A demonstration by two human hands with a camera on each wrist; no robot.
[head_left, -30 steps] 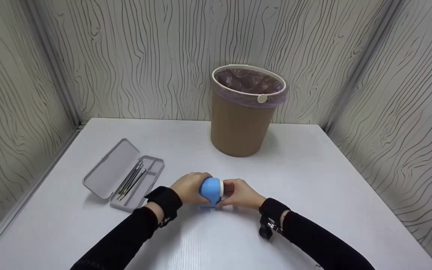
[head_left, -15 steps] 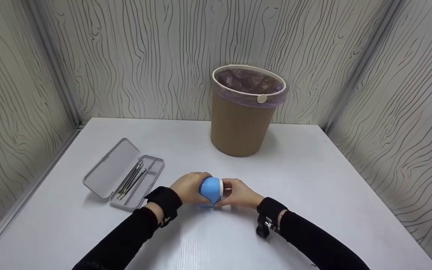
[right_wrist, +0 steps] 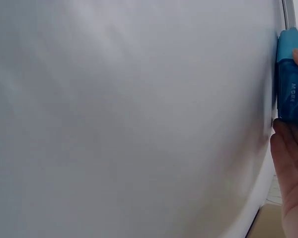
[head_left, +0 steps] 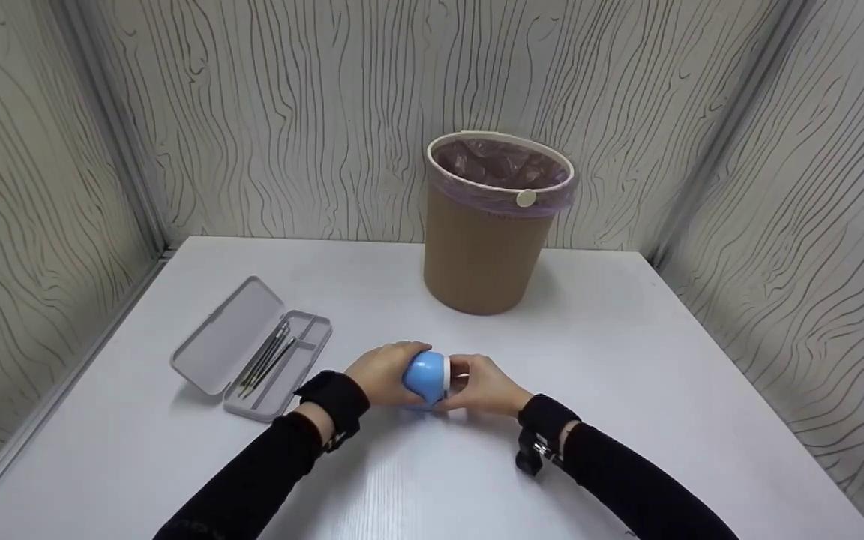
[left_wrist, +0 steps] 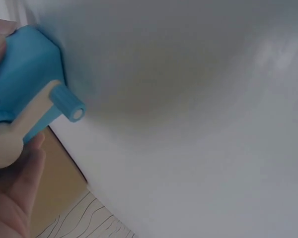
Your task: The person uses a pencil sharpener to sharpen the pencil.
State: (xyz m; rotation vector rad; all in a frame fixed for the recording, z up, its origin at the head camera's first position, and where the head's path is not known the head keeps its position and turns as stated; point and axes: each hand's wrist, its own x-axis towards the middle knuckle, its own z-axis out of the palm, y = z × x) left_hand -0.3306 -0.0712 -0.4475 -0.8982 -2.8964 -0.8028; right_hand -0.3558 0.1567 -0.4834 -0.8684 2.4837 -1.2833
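Between both hands, low over the white table (head_left: 604, 352), is a blue hand-crank pencil sharpener (head_left: 426, 373) lying across in the head view. My left hand (head_left: 379, 376) wraps its body from the left, thumb on the near side and fingers on the far side. The beige crank arm (left_wrist: 36, 110) with its blue knob (left_wrist: 67, 102) faces the left wrist camera. My right hand (head_left: 490, 388) grips the opposite end by the white front piece (head_left: 446, 373). A darker blue see-through drawer (right_wrist: 292, 91) with lettering shows in the right wrist view. Fingers partly hide the front.
At the left, a grey pencil case (head_left: 252, 352) lies with its lid up and several pencils (head_left: 267, 360) inside. A brown bin (head_left: 481, 255) with a purple liner stands at the back. Patterned panels (head_left: 312, 120) enclose the table on the back and sides.
The head view has shifted slightly. Both hands keep their hold on the pencil sharpener, and a bit less of its lower blue edge shows beneath the left hand.
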